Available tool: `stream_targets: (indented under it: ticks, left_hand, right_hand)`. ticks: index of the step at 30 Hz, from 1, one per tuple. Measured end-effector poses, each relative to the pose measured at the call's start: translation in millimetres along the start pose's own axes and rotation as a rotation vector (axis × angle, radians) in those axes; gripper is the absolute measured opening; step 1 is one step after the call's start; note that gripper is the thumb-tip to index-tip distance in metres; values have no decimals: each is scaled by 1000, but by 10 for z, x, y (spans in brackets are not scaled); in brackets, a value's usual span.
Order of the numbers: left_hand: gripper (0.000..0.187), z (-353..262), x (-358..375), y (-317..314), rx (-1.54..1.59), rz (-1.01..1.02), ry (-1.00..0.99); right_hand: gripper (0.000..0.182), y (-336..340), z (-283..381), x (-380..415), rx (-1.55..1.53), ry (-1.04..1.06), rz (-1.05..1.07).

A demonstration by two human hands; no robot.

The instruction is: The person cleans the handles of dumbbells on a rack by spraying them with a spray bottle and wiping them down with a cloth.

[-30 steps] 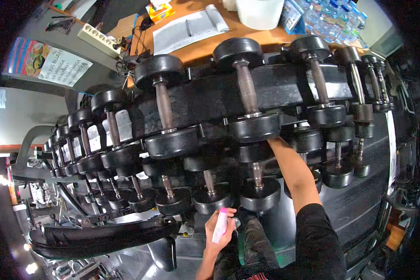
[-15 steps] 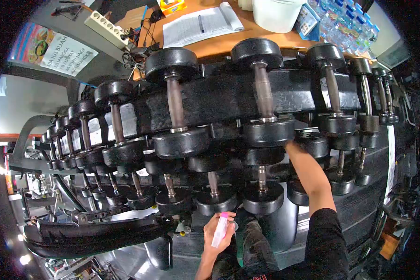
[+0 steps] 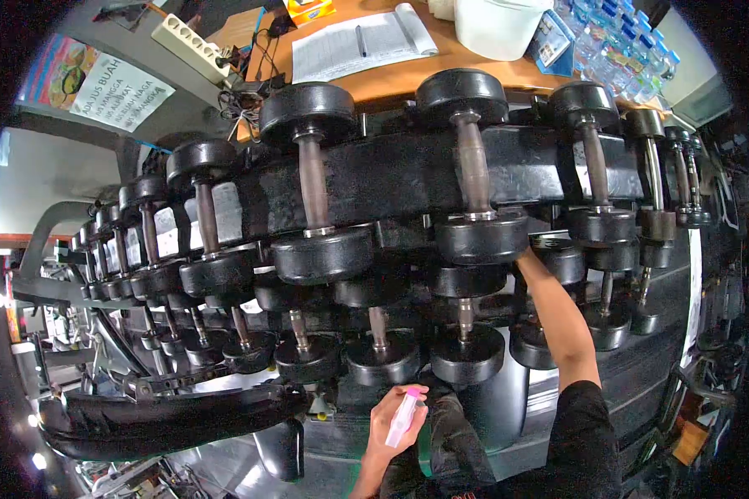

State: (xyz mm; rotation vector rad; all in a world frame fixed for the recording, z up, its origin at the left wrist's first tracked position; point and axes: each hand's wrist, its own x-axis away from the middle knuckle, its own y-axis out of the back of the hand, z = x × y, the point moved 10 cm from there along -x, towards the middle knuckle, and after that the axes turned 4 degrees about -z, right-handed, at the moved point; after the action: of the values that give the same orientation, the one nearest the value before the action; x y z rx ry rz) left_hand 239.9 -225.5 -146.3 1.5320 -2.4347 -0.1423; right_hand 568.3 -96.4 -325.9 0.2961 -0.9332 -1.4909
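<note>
Low at the front, my left hand (image 3: 381,422) is closed around a small spray bottle (image 3: 403,418) with a pink and whitish top. Its lower part is covered by my fingers. My right arm (image 3: 553,312) reaches forward between the two tiers of dumbbells. The right hand itself is hidden behind the lower head of a large upper-tier dumbbell (image 3: 482,237), so its fingers do not show. Beside that forearm is another dumbbell (image 3: 533,346) on the lower tier. Closest to my left hand are the heads of two lower-tier dumbbells (image 3: 383,359).
A long black rack (image 3: 374,170) carries several dumbbells in two tiers. Behind it, a wooden desk (image 3: 383,79) holds an open notebook (image 3: 333,50) with a pen, a white bucket (image 3: 493,29) and several water bottles (image 3: 628,50). A padded bench (image 3: 166,420) stands at left.
My left hand has shifted slightly right and down with the spray bottle. My right forearm has moved a little right, its hand now hidden behind the dumbbell. The view has shifted slightly.
</note>
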Motion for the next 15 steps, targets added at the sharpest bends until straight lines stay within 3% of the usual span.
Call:
stream_targets:
  ticks: [5, 8, 10, 12, 15]
  left_hand:
    - [11, -92, -51, -14, -59, 8, -73]
    - [10, -64, -122, -89, -49, 14, -5]
    - [10, -234, -200, -146, -110, 33, -145]
    - [9, -203, -221, -209, -73, 40, -95]
    - [7, -229, -279, -319, -40, 44, -65]
  right_hand:
    - [51, -12, 31, 91, -23, 39, 8]
    - [52, 120, -175, 194, -53, 17, -23]
    - [52, 217, -343, 175, -73, -27, -83]
    - [52, 254, -311, 217, -105, -29, -105]
    - [52, 87, -47, 329, -145, 28, 9]
